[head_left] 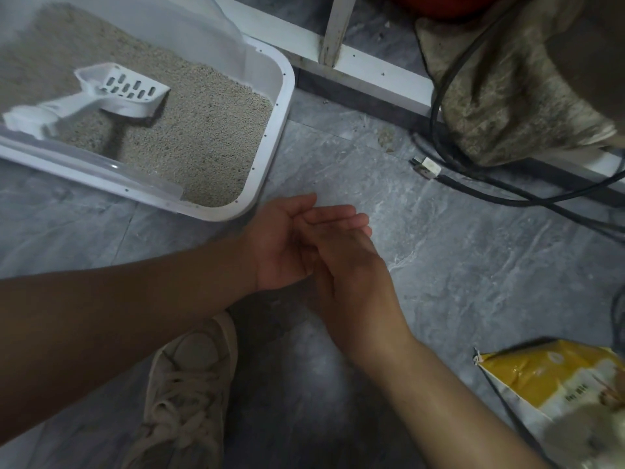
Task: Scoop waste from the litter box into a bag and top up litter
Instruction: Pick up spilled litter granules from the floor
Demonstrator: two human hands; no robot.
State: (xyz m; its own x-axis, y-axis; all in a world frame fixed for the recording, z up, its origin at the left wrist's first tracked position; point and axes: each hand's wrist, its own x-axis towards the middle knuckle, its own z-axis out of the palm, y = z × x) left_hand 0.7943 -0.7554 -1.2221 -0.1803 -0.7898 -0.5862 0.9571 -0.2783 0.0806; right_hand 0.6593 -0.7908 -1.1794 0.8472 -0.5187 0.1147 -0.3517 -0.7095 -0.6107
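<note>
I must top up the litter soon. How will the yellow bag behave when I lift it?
The yellow bag probably sags, since its crinkled film looks soft. Its torn-open top may spill, so hold it upright. The glossy surface may be slippery.

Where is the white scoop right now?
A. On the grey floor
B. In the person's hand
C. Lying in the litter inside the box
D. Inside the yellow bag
C: the white scoop lies on the litter inside the litter box, while the left hand and right hand hold nothing and touch each other over the floor.
</note>
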